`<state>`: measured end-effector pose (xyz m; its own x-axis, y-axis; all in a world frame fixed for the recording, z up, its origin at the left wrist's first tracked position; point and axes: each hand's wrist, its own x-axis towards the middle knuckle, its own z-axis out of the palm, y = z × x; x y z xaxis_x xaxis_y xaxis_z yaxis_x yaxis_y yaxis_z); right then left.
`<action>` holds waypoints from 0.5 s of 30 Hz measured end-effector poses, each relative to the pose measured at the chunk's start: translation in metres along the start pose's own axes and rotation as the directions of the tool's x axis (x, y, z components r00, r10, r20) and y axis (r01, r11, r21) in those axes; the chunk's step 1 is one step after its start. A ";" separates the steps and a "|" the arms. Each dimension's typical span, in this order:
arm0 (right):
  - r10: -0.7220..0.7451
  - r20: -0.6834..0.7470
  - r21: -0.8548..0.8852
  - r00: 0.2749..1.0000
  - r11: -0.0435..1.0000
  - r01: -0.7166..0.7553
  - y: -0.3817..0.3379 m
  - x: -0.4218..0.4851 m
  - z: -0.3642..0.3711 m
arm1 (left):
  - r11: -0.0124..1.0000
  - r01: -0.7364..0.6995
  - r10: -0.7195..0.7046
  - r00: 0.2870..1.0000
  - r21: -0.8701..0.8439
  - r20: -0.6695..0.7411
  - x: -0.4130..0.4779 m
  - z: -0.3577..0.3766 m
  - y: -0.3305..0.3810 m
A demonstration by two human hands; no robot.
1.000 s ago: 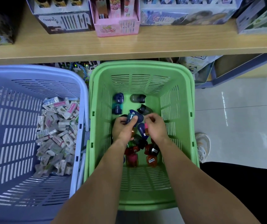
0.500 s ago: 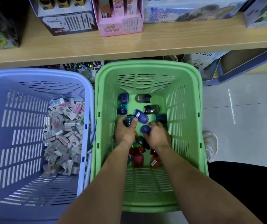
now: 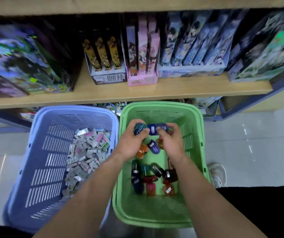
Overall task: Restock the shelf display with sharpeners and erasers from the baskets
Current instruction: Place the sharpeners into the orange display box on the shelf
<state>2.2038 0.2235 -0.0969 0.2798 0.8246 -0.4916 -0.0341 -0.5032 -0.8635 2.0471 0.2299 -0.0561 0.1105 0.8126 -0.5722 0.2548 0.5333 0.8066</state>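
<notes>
Left-hand grip: fingers curled round a dark teal plastic sharpener, held above the green slatted plastic basket.
Right-hand grip: fingers pinch a dark blue oval sharpener, which touches the teal one.
Under the palms: an orange sharpener and a purple-blue sharpener; too blurred to tell whether held or loose.
Loose sharpeners: red, orange, teal and dark ones heaped on the green basket's floor.
Wrapped erasers: piled in the lilac-blue slatted plastic basket, just left of the green one.
Wooden shelf: behind both baskets, carrying upright boxed packs, a pink display carton among them.
</notes>
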 end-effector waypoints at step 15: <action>-0.272 0.355 0.161 0.895 0.960 0.227 -0.175 -0.140 0.069 | 0.883 -0.456 0.407 0.859 -0.106 -0.311 -0.136 -0.120 0.115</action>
<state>2.1039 0.2139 0.1153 -0.0807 0.9661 -0.2453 -0.1240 -0.2540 -0.9592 1.9461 0.2092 0.1324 -0.1005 0.9880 -0.1175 0.0727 0.1251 0.9895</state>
